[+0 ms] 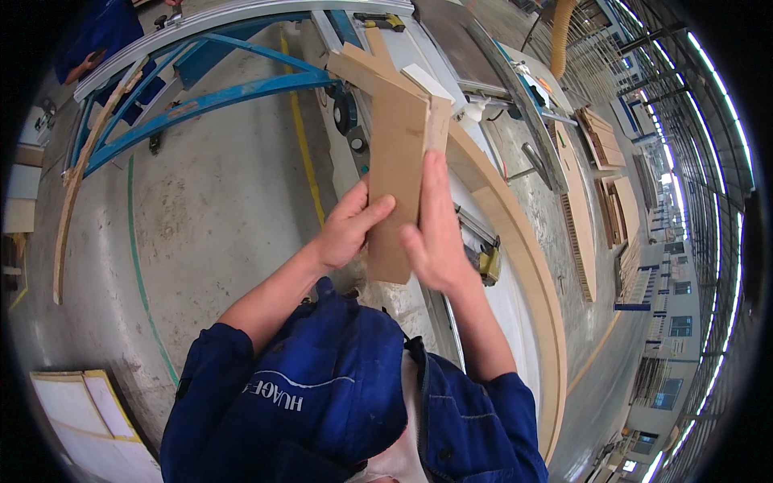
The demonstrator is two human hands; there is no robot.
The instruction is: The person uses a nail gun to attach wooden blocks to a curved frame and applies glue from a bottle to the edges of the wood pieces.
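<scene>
Between my two hands is a brown fibreboard strip point(395, 145), wider than my palm. My left hand point(349, 228) grips its left edge with the thumb on the face. My right hand point(436, 235) lies along its right edge, fingers extended and the palm against the board. Other board pieces point(365, 72) meet it at an angle at the top, near a short piece with a white face point(426, 81). A long curved wooden panel point(531, 265) sweeps down the right side, behind my right forearm.
A blue steel frame point(205, 99) with a metal rail reaches left. A yellow-and-black tool point(489, 262) lies beside my right forearm, another point(386, 23) at the top. A co-worker's arm point(81, 69) shows upper left. Stacked boards point(616, 211) stand right.
</scene>
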